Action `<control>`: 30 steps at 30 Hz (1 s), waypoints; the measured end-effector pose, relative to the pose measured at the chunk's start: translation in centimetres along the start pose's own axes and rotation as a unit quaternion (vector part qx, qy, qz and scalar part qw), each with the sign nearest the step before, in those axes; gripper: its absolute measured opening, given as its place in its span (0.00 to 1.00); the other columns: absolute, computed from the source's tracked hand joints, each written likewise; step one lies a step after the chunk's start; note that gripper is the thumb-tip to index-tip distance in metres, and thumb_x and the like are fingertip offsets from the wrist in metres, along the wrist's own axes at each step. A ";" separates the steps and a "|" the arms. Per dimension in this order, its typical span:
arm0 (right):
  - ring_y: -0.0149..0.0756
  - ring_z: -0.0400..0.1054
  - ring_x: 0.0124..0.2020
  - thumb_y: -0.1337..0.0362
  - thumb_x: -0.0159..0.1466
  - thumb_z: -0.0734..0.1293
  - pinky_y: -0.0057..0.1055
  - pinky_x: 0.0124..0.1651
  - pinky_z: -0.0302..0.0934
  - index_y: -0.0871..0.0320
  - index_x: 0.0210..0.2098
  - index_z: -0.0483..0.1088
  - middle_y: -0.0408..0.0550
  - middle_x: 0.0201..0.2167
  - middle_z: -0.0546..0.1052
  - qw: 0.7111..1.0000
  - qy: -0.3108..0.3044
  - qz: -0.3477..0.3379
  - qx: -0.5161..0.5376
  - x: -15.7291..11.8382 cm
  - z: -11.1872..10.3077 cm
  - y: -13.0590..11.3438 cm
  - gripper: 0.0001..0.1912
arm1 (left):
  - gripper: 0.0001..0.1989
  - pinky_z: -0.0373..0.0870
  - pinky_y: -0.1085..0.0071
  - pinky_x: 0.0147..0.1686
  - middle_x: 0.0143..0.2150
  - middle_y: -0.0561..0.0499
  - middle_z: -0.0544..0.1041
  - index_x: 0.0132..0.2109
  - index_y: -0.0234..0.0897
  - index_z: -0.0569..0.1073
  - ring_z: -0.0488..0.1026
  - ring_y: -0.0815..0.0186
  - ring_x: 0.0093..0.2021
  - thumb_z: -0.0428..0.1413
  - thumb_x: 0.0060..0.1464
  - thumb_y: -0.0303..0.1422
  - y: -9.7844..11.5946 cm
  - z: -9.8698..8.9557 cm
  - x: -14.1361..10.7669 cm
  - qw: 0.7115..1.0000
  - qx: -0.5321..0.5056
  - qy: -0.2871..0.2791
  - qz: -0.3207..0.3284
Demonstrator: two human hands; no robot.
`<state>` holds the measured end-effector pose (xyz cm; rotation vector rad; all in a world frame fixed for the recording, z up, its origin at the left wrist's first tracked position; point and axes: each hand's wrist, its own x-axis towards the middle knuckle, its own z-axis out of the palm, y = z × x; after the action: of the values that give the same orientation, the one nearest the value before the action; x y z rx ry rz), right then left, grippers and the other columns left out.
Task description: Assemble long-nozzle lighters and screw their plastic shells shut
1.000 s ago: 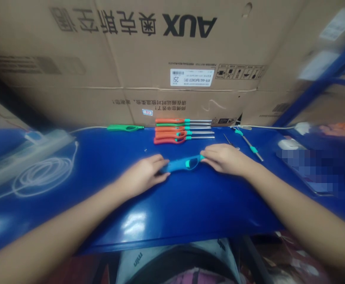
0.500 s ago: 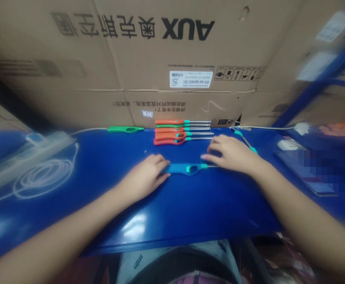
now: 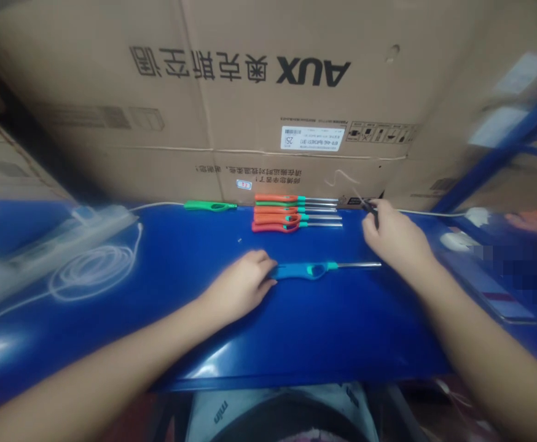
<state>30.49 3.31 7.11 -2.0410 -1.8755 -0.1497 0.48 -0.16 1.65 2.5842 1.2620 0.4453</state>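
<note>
A blue long-nosed gas lighter [image 3: 296,271] lies across the blue tabletop, its metal tube pointing right. My left hand [image 3: 245,282] is closed on the butt of its handle, fingertips pinching the end. Up and to the right, near the cardboard, my right hand [image 3: 395,233] grips a dark-handled screwdriver [image 3: 370,212] whose thin shaft points up and left; the hand hides part of the handle. Between the hands and the cardboard, several orange, red and green lighters [image 3: 275,219] are stacked in a row with their tubes to the right.
A green lighter handle [image 3: 208,206] without a visible tube lies at the back left. A power strip [image 3: 88,233] and a coiled white cable [image 3: 91,273] occupy the left side. At right rests a phone [image 3: 494,288]. A large cardboard box [image 3: 231,129] walls off the back.
My right hand has left the blue lighter's tube, moved up and right, and picked up the screwdriver. The left hand keeps its hold on the handle. The view has shifted slightly.
</note>
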 end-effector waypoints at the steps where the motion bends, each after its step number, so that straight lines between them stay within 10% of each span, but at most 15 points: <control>1: 0.56 0.74 0.51 0.61 0.69 0.56 0.49 0.52 0.66 0.65 0.60 0.66 0.67 0.51 0.77 0.996 0.014 -0.061 0.071 -0.5 0.1 -0.9 0.24 | 0.11 0.74 0.60 0.50 0.47 0.42 0.75 0.52 0.35 0.76 0.75 0.55 0.49 0.56 0.63 0.31 0.1 0.1 0.0 1.000 0.004 -0.001 0.003; 8: 0.44 0.72 0.57 0.63 0.70 0.59 0.42 0.61 0.65 0.58 0.55 0.73 0.54 0.56 0.77 0.896 -0.185 -0.277 0.295 -3.3 3.8 -7.6 0.18 | 0.13 0.75 0.60 0.46 0.45 0.44 0.76 0.52 0.37 0.77 0.75 0.54 0.48 0.58 0.63 0.34 0.6 0.3 -0.2 0.999 0.044 0.005 0.021; 24: 0.41 0.73 0.54 0.64 0.69 0.59 0.41 0.59 0.65 0.56 0.49 0.76 0.53 0.51 0.79 0.877 -0.218 -0.207 0.374 -1.4 7.2 -9.9 0.16 | 0.12 0.75 0.62 0.42 0.43 0.45 0.78 0.49 0.38 0.79 0.75 0.54 0.46 0.58 0.61 0.37 1.0 0.2 -0.2 0.997 0.069 0.012 0.022; 30: 0.27 0.61 0.21 0.59 0.64 0.65 0.24 0.23 0.56 0.59 0.46 0.76 0.41 0.24 0.71 0.824 -0.220 -0.045 0.519 -1.2 5.2 -9.0 0.15 | 0.14 0.75 0.61 0.45 0.45 0.46 0.78 0.51 0.39 0.78 0.75 0.54 0.48 0.59 0.61 0.37 0.9 0.3 -0.2 0.999 0.036 0.018 0.015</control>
<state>20.67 4.40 3.70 -1.2358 -1.6574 1.1574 1.11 -0.84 1.64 2.6697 1.2750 0.4622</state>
